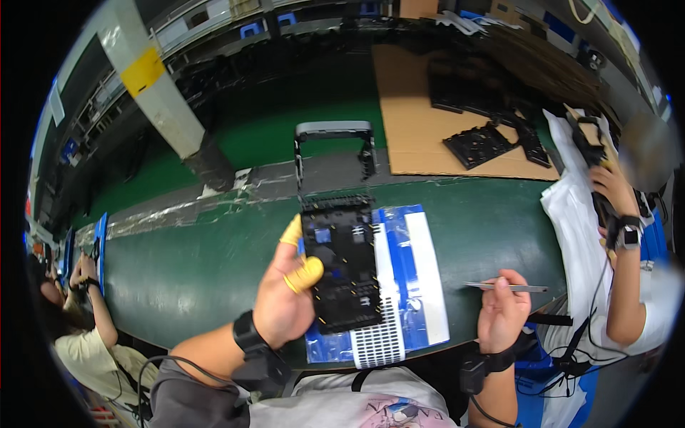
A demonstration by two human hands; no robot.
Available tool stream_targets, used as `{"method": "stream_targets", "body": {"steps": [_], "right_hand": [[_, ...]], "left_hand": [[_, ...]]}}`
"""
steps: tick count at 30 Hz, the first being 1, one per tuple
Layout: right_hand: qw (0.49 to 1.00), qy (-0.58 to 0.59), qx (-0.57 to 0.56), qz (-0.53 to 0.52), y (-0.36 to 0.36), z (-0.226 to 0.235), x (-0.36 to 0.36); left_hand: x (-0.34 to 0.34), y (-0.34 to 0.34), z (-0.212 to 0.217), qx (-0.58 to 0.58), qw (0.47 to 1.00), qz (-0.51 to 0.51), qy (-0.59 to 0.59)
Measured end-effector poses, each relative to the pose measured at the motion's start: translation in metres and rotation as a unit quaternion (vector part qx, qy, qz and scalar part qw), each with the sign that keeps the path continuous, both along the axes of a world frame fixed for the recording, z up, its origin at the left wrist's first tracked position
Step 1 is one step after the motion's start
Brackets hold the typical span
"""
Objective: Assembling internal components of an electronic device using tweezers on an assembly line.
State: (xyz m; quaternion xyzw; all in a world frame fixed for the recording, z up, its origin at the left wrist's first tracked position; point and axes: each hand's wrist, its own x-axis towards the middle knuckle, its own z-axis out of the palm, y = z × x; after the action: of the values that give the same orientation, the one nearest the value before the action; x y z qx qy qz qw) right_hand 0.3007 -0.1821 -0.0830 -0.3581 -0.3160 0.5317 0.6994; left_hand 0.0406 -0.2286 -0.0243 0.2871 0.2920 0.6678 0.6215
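My left hand (285, 296), with yellow finger cots on thumb and forefinger, grips the left edge of a black plastic panel (342, 267) dotted with small gold points. The panel lies over a blue-and-white sheet (417, 271) on the green work surface (200, 264). My right hand (503, 314) is to the right of the sheet and pinches a pair of metal tweezers (506, 287) whose tips point left, apart from the panel.
A grey and black frame (335, 139) stands behind the panel. Cardboard (414, 121) with several black parts lies at the back right. A person on the right handles a black part over white cloth; another person sits at far left.
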Motion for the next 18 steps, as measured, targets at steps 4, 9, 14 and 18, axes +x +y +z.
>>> {"method": "stream_targets", "body": {"steps": [4, 9, 14, 18], "right_hand": [[1.000, -0.019, -0.013, 0.003, 0.000, -0.005, 0.001], [0.998, -0.013, -0.016, 0.062, -0.004, 0.004, -0.013], [0.997, -0.060, -0.045, 0.025, -0.001, -0.002, -0.004], [0.995, -0.070, -0.049, 0.047, -0.002, 0.001, -0.005]], "left_hand": [[-0.023, 0.087, 0.018, -0.021, 0.997, 0.008, 0.074], [-0.193, 0.248, -0.037, -0.158, 0.879, 0.109, 0.436], [-0.027, 0.274, -0.008, 0.098, 0.575, 0.305, 0.753], [0.074, 0.327, -0.035, 0.175, 0.625, 0.122, 0.750]]}}
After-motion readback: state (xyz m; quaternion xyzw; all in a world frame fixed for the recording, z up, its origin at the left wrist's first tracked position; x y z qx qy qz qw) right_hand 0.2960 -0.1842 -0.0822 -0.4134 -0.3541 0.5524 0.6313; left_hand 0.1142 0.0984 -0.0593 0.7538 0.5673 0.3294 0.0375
